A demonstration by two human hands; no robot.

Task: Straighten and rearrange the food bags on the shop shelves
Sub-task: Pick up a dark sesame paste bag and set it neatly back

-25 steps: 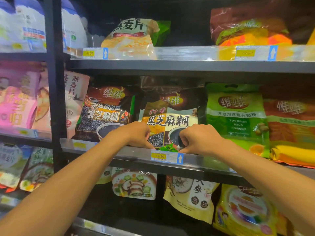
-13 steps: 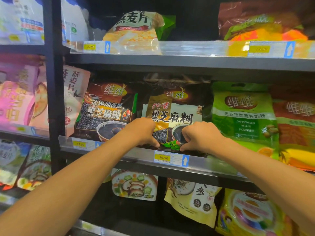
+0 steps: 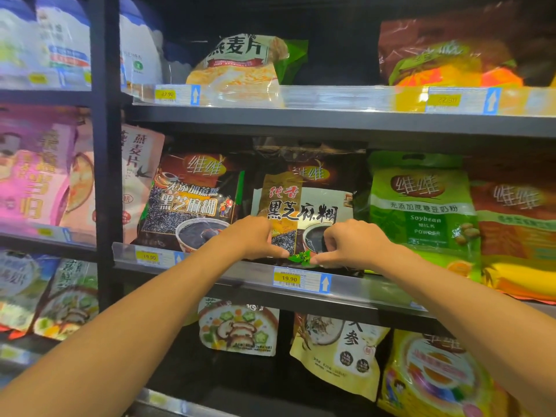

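A dark brown black-sesame paste bag [image 3: 304, 200] stands in the middle of the middle shelf [image 3: 258, 275]. My left hand [image 3: 254, 237] grips its lower left edge with curled fingers. My right hand [image 3: 352, 245] pinches its lower right edge near the green leaf print. The bag stands nearly upright, its clear top flap touching the shelf above. A similar dark sesame bag [image 3: 192, 203] leans at its left. A green soybean milk powder bag [image 3: 421, 206] stands at its right.
An orange and yellow bag [image 3: 517, 236] stands at far right. A pale oat bag [image 3: 141, 176] is beside the black upright post [image 3: 105, 145]. Oat and brown bags fill the top shelf [image 3: 331, 99]. Soup and ginseng bags hang on the lower shelf.
Both hands have lifted the sesame bag's lower edge a little and set it more upright; the camera has shifted slightly left and up.
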